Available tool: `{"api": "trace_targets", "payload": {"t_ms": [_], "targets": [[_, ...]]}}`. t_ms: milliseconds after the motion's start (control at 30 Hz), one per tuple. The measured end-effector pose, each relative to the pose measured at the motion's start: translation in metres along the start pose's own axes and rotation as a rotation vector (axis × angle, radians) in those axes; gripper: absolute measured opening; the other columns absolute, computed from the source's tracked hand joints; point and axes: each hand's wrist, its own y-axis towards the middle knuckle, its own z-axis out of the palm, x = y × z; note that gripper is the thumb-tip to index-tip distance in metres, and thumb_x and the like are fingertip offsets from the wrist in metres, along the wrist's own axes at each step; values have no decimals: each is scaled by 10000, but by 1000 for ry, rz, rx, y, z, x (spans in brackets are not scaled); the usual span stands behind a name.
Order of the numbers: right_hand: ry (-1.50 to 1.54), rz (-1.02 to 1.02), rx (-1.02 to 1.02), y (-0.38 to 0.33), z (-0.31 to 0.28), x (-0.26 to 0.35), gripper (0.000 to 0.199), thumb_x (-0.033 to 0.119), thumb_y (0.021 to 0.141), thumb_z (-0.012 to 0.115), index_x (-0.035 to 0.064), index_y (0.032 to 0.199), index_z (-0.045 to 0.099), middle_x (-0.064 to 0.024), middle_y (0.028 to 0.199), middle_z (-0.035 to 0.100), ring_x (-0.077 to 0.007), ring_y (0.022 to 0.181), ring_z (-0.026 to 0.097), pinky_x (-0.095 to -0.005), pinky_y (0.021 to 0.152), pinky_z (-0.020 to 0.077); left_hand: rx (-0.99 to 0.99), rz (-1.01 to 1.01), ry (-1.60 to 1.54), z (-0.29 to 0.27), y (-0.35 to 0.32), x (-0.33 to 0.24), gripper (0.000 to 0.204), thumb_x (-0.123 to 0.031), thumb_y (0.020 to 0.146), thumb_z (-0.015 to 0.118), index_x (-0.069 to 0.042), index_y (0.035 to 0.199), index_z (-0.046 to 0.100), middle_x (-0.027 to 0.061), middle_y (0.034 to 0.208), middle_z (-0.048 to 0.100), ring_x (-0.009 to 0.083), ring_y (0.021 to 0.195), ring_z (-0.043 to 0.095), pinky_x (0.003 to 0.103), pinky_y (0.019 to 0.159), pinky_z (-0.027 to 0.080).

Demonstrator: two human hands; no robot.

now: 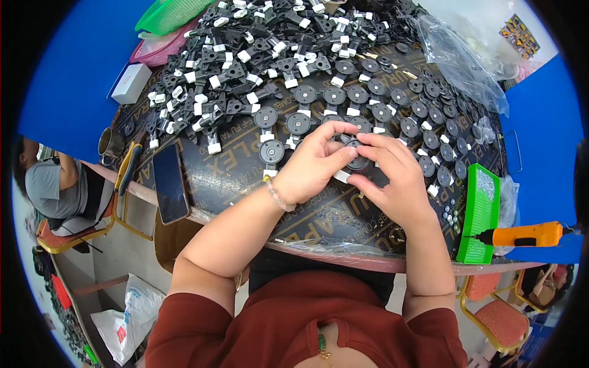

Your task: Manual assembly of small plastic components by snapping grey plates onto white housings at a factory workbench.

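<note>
Above the middle of the table, my left hand [314,161] and my right hand [396,178] close their fingertips round a black round plastic part [358,163]. A white tab [342,176] sticks out at its near side. My fingers hide much of the part. Just beyond my hands lie rows of similar black discs with white tabs, such as one disc [299,123] and another disc [271,151] left of my left hand. More small black discs [427,165] spread out to the right of my right hand.
A large heap of black parts with white tabs [245,67] covers the far left. A phone [171,183], a metal cup [111,142] and a white box [131,83] lie left. At right are a green tray [472,245], an orange electric screwdriver [526,235] and small metal pieces [451,211].
</note>
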Motion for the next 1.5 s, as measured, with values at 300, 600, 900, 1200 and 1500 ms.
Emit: {"api": "trace_targets", "payload": {"t_ms": [300,600,900,1200,1500], "targets": [[101,165,-39,3,5,7,416,69,746,770,23,1135,631,-154,1139,651,-342,1064,618,-394,936,488,-286,436,645,-3,-51,-72,434,-138,962,537,-54,1384,472,100,886,685,174,757,646,316,713,516],[7,140,156,0,38,8,450,57,787,724,27,1215,587,-146,1194,594,-354,1106,564,-410,955,463,-932,276,1700,-137,-96,-83,298,-90,821,647,-64,1118,657,141,1066,650,336,1006,613,448,867,496],[-12,209,222,0,35,9,418,0,764,720,19,1161,590,-133,1177,564,-344,1063,584,-398,910,486,-936,210,1818,-141,-79,-58,275,-132,774,732,-134,1048,706,36,972,692,243,1030,605,410,937,408],[-152,182,101,4,2,14,456,88,747,780,45,1171,617,-144,1259,562,-341,1154,556,-409,980,460,-994,535,1490,-121,-87,-78,151,-107,796,708,-55,937,692,108,887,693,292,846,646,394,791,471],[-329,542,-213,-61,-99,14,220,5,819,705,10,1034,657,-111,912,663,-220,727,625,-305,668,502,-63,289,-241,27,-35,-80,337,16,847,711,-12,1126,524,91,976,671,164,893,669,275,790,519]]}}
